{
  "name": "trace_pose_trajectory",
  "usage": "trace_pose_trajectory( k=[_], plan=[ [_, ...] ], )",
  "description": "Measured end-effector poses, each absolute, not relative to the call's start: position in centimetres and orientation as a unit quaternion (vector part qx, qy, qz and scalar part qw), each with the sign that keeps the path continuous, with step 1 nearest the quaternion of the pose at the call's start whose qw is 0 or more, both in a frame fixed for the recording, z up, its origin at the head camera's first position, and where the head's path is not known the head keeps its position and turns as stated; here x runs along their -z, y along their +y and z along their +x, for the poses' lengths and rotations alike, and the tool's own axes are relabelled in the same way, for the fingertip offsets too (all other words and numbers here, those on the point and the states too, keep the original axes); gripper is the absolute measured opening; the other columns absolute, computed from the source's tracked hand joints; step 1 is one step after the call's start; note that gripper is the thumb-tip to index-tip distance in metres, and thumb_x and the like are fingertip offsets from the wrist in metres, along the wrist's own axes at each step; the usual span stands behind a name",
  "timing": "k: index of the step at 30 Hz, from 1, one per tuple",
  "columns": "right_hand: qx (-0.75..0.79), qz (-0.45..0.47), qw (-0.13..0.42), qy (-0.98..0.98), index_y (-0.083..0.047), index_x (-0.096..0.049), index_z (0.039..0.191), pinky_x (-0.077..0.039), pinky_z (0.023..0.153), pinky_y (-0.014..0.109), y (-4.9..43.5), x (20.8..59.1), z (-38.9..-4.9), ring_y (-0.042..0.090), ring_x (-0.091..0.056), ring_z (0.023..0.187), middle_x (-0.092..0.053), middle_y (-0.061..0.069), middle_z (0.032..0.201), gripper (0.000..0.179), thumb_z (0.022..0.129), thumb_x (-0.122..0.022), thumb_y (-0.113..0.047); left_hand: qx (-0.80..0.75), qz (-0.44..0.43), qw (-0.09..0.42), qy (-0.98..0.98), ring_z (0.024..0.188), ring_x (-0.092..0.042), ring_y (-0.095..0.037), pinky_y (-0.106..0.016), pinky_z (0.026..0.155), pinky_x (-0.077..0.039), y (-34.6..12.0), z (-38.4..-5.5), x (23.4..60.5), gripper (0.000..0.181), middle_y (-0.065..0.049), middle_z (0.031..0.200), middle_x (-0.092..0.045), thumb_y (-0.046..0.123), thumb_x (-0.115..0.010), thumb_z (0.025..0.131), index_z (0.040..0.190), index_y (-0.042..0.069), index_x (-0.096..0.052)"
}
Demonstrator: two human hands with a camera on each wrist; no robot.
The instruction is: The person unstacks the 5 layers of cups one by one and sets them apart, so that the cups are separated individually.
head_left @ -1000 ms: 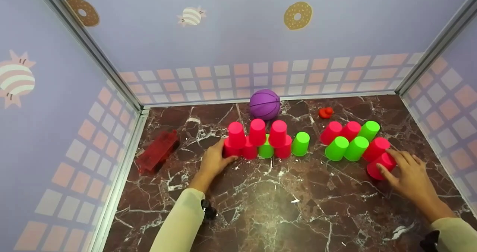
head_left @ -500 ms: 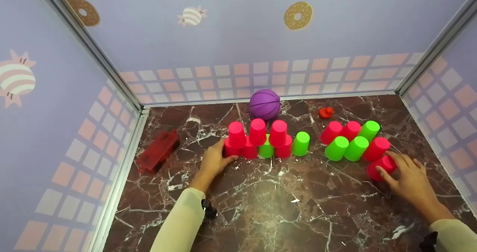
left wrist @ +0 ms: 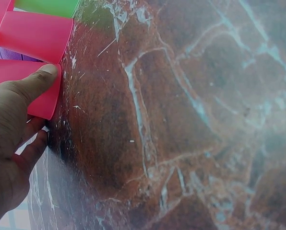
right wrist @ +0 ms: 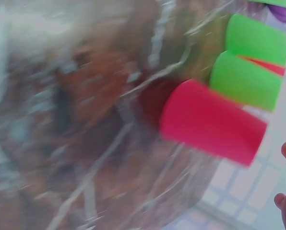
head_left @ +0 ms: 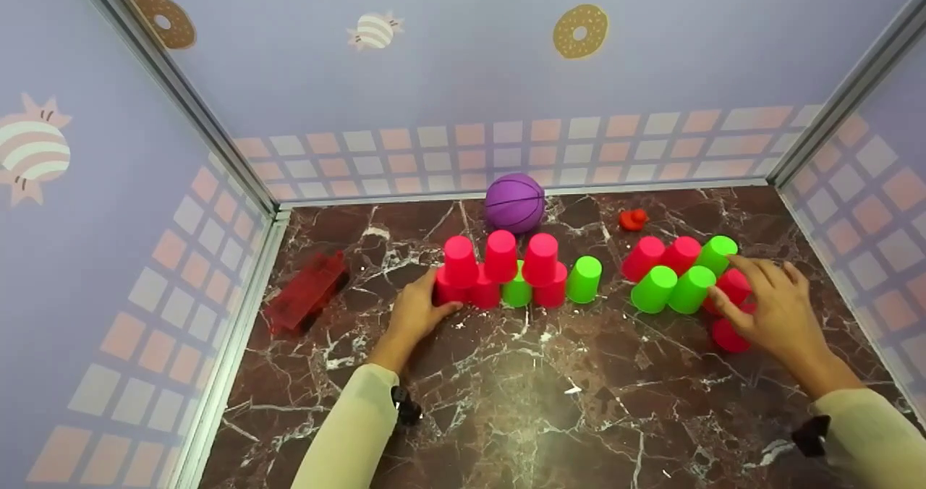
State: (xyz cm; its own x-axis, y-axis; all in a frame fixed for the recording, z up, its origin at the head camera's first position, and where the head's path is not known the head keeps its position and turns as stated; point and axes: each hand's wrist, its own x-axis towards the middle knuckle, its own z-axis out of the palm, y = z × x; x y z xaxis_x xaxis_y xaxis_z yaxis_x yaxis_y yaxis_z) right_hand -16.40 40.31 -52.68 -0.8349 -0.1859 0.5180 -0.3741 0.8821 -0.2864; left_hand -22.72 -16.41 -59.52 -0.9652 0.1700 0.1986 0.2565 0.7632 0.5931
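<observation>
Upside-down pink and green cups stand in a row left of centre, with three pink cups on top of it. My left hand (head_left: 417, 315) grips the leftmost pink cup (head_left: 447, 294) of the lower row; in the left wrist view the thumb (left wrist: 40, 76) lies on that cup's side and fingers curl behind it. To the right is a group of pink and green cups. My right hand (head_left: 778, 312) hovers over its near pink cup (head_left: 729, 335), fingers spread with nothing in them. In the right wrist view the fingertips stand apart from a pink cup (right wrist: 212, 123).
Behind the row a purple ball (head_left: 514, 203) sits near the back wall. A small red toy duck (head_left: 633, 219) is farther right. At the left lies a red translucent block (head_left: 305, 294). A lone green cup (head_left: 584, 279) ends the row. Walls enclose the marbled surface (head_left: 521, 402).
My right hand has let go of the near pink cup and risen away from it, toward the back and slightly left. The left hand has stayed in place.
</observation>
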Motion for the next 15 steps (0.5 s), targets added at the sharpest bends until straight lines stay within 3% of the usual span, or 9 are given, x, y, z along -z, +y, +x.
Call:
trace_pose_trajectory(
  k=[7,15],
  plan=[
    [-0.190,0.214,0.243,-0.927,-0.001,-0.063,0.149,-0.033,0.117,0.083,35.2,50.9,-18.9,0.052,-0.065,0.123,-0.070,0.030,0.134,0.066,0.091,-0.084,-0.025,0.328,-0.117,0.067,-0.935,0.116,-0.078,-0.042,-0.060,0.101,-0.061,-16.2,-22.6,59.7,0.065,-0.019,0.125,-0.080,0.032,-0.095,0.086,0.140,0.010,-0.066],
    [-0.209,0.259,0.206,-0.920,-0.004,-0.057,0.157,-0.031,0.126,0.076,28.3,49.1,-21.1,0.050,-0.065,0.133,-0.068,0.027,0.144,0.072,0.096,-0.085,-0.028,0.333,-0.111,0.060,-0.935,0.118,-0.078,-0.040,-0.058,0.103,-0.061,-16.4,-22.7,59.6,0.063,-0.018,0.126,-0.080,0.031,-0.095,0.087,0.140,0.011,-0.066]
  ],
)
